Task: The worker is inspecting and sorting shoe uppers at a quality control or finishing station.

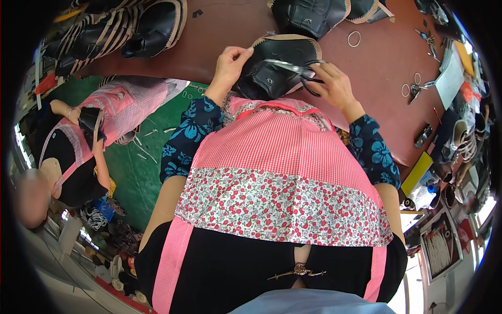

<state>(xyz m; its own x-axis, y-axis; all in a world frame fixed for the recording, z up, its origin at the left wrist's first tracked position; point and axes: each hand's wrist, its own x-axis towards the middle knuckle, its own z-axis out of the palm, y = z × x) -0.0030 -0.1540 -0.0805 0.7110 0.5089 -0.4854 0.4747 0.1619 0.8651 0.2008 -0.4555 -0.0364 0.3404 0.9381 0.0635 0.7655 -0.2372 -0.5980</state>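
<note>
A black leather shoe upper [268, 78] with a tan, stitched edge lies at the table's near edge, against my apron. My left hand [228, 69] pinches its rim on the left side, thumb and forefinger together. In my right hand [334, 87] is a pair of scissors [293, 68] with black handles, my fingers through the loops. The silver blades point left across the black leather. Whether their tips touch it I cannot tell.
More black shoe uppers [308, 15] lie just beyond, and a row of them [157, 29] at the far left. Rubber bands [354, 38], pliers [415, 93] and small tools are on the brown table [381, 63]. A co-worker at left holds a black shoe piece [92, 121].
</note>
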